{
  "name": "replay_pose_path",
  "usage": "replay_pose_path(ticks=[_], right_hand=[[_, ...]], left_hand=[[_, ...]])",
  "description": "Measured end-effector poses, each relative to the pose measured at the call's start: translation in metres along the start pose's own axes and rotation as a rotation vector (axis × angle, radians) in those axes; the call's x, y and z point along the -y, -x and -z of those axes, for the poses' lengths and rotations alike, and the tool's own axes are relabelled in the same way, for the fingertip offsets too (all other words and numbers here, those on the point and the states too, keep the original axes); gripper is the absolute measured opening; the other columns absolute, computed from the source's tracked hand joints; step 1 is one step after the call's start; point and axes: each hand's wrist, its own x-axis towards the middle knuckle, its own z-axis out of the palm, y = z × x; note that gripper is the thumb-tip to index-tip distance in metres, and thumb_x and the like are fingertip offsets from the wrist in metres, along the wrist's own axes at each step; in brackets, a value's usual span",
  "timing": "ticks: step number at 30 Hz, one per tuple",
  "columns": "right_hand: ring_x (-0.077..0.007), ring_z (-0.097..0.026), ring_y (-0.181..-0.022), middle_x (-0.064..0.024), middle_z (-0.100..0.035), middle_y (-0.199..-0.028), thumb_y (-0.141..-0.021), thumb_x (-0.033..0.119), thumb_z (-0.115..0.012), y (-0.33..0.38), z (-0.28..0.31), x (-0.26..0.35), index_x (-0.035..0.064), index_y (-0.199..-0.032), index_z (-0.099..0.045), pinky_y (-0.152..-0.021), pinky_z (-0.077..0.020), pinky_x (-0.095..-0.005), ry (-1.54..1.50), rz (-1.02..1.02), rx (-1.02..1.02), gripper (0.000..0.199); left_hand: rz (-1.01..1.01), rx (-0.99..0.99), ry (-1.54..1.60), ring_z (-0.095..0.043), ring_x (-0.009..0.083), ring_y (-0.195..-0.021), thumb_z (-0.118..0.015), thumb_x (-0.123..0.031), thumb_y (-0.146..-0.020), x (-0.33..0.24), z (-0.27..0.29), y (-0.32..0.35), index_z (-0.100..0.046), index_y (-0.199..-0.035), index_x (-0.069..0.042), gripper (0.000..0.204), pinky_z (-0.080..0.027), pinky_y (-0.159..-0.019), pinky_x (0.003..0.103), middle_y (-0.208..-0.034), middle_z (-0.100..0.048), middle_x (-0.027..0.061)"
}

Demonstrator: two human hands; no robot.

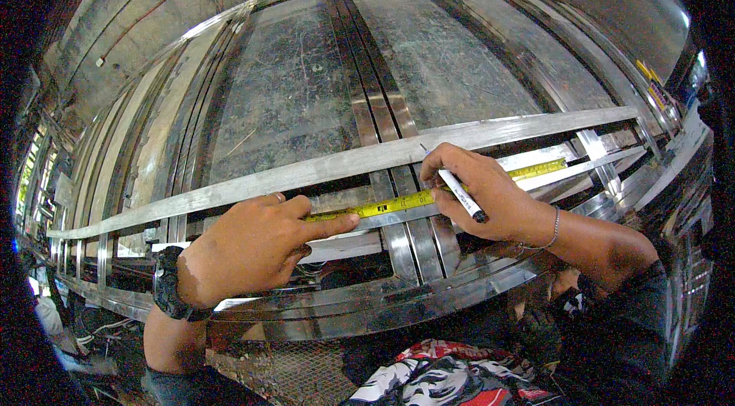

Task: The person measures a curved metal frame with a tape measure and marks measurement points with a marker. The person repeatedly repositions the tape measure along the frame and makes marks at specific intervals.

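Nearest us, at the lower edge, lay a patterned cloth (452, 379) in red, white and black, with a patch of mesh (283, 369) to its left. Beyond these, the shiny near rail (429, 300) of a large metal frame curved across our view. Above it our left hand (249, 245), a dark watch (170, 283) on its wrist, reached in with one finger stretched along the yellow tape measure (398, 203); its other fingers were bent, and we could not tell whether they gripped the blade. Our right hand (490, 195), wearing a thin bracelet (553, 226), pinched a white marker (459, 193) with a black end between thumb and fingers, its thumb close by the tape. The tape ran from our left hand over the paired metal tubes (375, 107), passed behind our right hand and showed again to its right. Just past the tape, a long pale bar (306, 174) lay across the tubes. Farther off we saw scuffed dark panels (279, 61) between the tubes, then a grey wall (153, 4).
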Motion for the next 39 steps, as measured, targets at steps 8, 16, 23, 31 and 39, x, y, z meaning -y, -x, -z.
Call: replay_pose_path(ticks=[8,16,23,31,39], right_hand=[[-0.0347,-0.07,-0.095,-0.0159,-0.067,-0.103,-0.094,0.005,-0.069,0.0,0.001,0.002,0.0053,-0.119,-0.058,-0.087,-0.055,-0.0437,0.022,0.002,-0.006,0.026],[-0.0353,-0.071,-0.093,-0.0162,-0.067,-0.101,-0.094,0.005,-0.069,-0.001,0.0,0.0,0.0056,-0.117,-0.058,-0.085,-0.055,-0.0445,0.02,0.005,0.002,0.026],[-0.0351,-0.071,-0.095,-0.0162,-0.068,-0.102,-0.093,0.004,-0.07,0.0,-0.001,-0.003,0.0049,-0.117,-0.059,-0.086,-0.0554,-0.0441,0.038,0.008,-0.01,0.027],[-0.039,-0.069,-0.102,-0.0183,-0.067,-0.11,-0.093,0.006,-0.071,0.001,-0.001,-0.003,0.0053,-0.12,-0.059,-0.089,-0.0539,-0.0478,0.053,-0.022,0.006,0.03],[-0.0286,-0.071,-0.1,-0.0148,-0.072,-0.107,-0.105,0.012,-0.066,-0.003,0.003,0.01,0.0011,-0.117,-0.068,-0.093,-0.0547,-0.0424,-0.006,0.021,-0.167,0.017]], left_hand=[[0.005,-0.003,-0.005,-0.069,0.0384,-0.092,-0.064,-0.01,-0.097,0.0,0.0,0.001,-0.053,-0.162,-0.034,0.07,-0.057,-0.085,0.05,-0.1,-0.065,0.0151],[0.007,-0.017,-0.003,-0.069,0.0381,-0.093,-0.065,-0.009,-0.095,-0.002,-0.003,0.001,-0.054,-0.16,-0.033,0.071,-0.057,-0.085,0.05,-0.101,-0.066,0.0139],[-0.01,-0.023,0.005,-0.069,0.0387,-0.091,-0.065,-0.007,-0.093,0.0,-0.004,-0.002,-0.055,-0.16,-0.031,0.072,-0.057,-0.085,0.05,-0.1,-0.068,0.0132],[-0.015,-0.018,0.007,-0.069,0.0387,-0.091,-0.065,-0.006,-0.091,0.003,-0.007,-0.002,-0.056,-0.16,-0.03,0.073,-0.057,-0.085,0.05,-0.101,-0.069,0.0131],[-0.037,-0.041,-0.023,-0.07,0.0387,-0.09,-0.064,-0.006,-0.091,0.003,-0.008,-0.002,-0.057,-0.159,-0.029,0.072,-0.057,-0.082,0.051,-0.101,-0.068,0.013]])
